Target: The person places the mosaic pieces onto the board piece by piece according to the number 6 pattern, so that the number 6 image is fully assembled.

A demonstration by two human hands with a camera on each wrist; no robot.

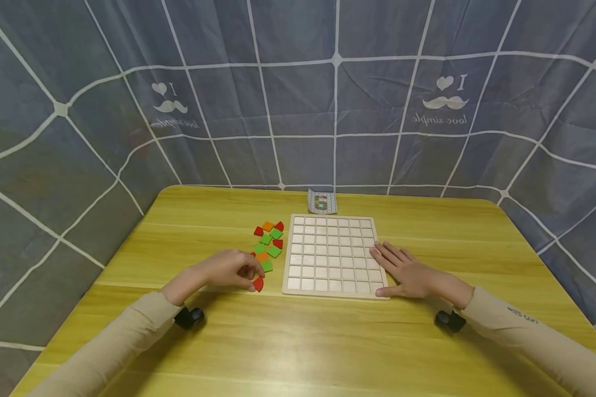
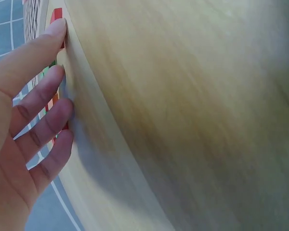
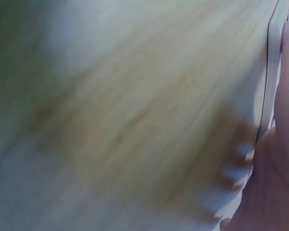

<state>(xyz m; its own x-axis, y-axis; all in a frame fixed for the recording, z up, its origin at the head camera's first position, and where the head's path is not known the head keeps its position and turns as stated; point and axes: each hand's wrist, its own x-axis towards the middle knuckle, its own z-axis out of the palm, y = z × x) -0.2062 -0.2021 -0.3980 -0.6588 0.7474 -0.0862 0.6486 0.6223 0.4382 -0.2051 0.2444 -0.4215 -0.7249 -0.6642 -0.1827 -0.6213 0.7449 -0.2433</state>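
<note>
My left hand (image 1: 230, 269) is at the near end of a group of small flat pieces, thumb and forefinger at a red quarter-round piece (image 1: 258, 284). In the left wrist view the thumb of that hand (image 2: 33, 110) lies against the red piece (image 2: 58, 13), its other fingers bent loosely. A pale wooden grid board (image 1: 331, 256) lies in the middle. Spread over the board's right edge, my right hand (image 1: 409, 274) rests with straight fingers. The right wrist view catches only part of this hand (image 3: 274, 178) beside the board's edge.
Green pieces (image 1: 275, 252), orange pieces (image 1: 268, 226) and more red pieces (image 1: 259, 231) lie left of the board. Behind the board stands a small printed card (image 1: 322, 202) with a coloured pattern. A grey-blue checked curtain (image 1: 303, 99) encloses the yellow wooden table (image 1: 298, 342).
</note>
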